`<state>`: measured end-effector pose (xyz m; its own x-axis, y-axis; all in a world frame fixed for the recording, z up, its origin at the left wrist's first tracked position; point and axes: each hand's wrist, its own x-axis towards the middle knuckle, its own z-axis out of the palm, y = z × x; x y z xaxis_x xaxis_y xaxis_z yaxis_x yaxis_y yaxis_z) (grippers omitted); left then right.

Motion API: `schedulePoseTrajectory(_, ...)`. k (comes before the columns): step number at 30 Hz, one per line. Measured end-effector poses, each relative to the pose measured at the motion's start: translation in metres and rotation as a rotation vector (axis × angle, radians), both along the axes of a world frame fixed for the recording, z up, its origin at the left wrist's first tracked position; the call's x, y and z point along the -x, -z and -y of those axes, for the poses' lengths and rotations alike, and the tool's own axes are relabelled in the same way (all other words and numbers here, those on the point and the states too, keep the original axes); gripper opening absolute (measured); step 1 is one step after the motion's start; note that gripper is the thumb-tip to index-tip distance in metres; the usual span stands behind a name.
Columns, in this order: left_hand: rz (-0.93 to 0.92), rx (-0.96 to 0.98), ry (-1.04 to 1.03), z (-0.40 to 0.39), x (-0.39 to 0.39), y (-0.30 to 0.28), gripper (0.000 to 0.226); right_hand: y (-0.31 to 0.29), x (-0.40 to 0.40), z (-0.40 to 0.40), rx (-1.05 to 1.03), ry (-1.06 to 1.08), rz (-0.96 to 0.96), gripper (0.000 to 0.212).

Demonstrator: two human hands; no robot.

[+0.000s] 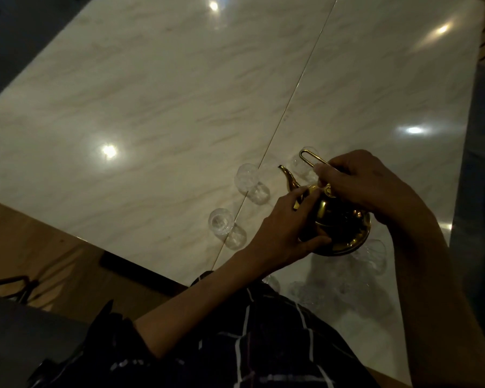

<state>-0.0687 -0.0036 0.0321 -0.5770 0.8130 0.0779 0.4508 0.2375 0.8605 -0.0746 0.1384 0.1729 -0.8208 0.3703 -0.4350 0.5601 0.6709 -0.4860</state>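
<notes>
- Head view: the gold teapot [337, 223] stands on the desk [179, 93] among glasses [245, 177]; the left hand [283, 231] has its fingers wrapped round the belly.
- The right hand [359, 180] pinches, it seems, the lid [329, 191] with its fingers; best lift straight up, teapot held steady.

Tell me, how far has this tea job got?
Done: clear glasses sit around the teapot on the table. In hand: the left hand grips the teapot's body below the spout, and the right hand holds its top by the handle; whether it works the lid is hard to tell. Left: probably pouring, since the glasses look empty.
</notes>
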Motion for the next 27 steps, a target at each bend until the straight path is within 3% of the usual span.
schedulePoseTrajectory(27,0.007,0.011,0.009,0.004,0.004,0.017,0.089,0.02,0.006,0.0,0.034,0.047,0.035,0.037)
